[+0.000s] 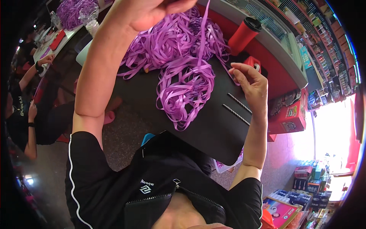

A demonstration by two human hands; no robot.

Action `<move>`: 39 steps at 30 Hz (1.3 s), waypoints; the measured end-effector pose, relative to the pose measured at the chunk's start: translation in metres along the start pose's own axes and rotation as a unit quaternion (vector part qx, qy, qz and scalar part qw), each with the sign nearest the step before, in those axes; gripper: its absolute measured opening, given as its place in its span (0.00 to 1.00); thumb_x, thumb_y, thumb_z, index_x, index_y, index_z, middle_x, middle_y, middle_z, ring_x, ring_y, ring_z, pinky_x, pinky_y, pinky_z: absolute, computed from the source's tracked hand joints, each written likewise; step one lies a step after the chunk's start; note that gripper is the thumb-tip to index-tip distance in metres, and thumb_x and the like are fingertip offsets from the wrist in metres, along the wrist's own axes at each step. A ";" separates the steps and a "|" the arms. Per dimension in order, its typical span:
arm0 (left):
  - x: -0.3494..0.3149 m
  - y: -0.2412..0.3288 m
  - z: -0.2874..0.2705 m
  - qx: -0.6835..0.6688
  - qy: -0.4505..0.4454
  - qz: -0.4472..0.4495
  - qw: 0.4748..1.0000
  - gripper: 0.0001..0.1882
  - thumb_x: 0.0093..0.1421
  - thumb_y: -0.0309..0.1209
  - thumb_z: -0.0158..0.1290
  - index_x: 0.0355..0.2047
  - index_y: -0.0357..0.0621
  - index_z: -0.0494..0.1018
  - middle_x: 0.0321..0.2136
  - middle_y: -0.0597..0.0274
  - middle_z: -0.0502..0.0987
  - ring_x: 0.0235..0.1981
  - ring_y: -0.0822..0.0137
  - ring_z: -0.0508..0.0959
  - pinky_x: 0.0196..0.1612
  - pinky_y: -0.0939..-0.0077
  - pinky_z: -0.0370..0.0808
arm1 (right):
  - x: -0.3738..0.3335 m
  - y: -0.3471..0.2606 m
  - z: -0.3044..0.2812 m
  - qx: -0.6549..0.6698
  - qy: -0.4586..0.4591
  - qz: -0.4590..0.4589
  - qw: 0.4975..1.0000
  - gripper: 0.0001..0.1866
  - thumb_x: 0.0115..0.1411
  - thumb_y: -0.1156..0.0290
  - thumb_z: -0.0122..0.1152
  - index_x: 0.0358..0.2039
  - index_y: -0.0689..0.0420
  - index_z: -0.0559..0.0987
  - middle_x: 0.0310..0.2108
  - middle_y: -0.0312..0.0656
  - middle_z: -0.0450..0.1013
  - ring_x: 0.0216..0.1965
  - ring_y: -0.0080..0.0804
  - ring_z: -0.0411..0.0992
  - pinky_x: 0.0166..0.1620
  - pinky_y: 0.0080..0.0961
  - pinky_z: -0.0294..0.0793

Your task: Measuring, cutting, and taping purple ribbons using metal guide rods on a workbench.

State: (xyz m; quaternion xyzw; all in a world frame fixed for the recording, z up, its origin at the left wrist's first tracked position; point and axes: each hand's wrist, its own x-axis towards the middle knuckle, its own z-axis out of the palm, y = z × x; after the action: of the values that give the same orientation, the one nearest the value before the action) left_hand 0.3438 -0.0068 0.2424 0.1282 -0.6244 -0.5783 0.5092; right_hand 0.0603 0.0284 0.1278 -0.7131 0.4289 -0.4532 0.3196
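Observation:
A large tangled heap of purple ribbon (pixel 164 44) lies on the dark table (pixel 141 89), with a looser bundle of the same ribbon (pixel 185 91) nearer to me. From it a single strand (pixel 204 30) rises taut to the top edge, beside my left hand (pixel 152 13). That hand is raised high and appears closed on the strand, though its fingertips are cut off by the frame. At the table's right side my right hand (pixel 251 84) hovers with thumb and fingers pinched. A thin ribbon strand passes by its fingertips; whether they hold it is unclear.
Two twisted metal rods (pixel 238 108) lie below my right hand. Behind it stand a red tumbler with a black lid (pixel 246 34) and a glass display counter (pixel 267 19). Another person's hand (pixel 45 60) works at a white table on the left, near more purple ribbon (pixel 72 13).

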 end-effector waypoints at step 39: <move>-0.068 -0.117 -0.084 0.522 0.012 -0.090 0.848 0.09 0.52 0.26 0.57 0.33 0.34 0.78 0.30 0.61 0.77 0.32 0.71 0.76 0.38 0.79 0.70 | -0.108 -0.016 -0.206 0.449 0.135 -0.024 0.883 0.11 0.69 0.69 0.40 0.39 0.62 0.71 0.18 0.31 0.57 0.17 0.18 0.54 0.21 0.15 0.55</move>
State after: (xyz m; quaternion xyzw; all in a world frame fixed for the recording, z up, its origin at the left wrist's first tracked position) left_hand 0.3896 -0.0406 0.0935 0.4375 -0.8136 -0.2090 0.3208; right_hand -0.1481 0.1192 0.1805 -0.4355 0.2017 -0.6965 0.5334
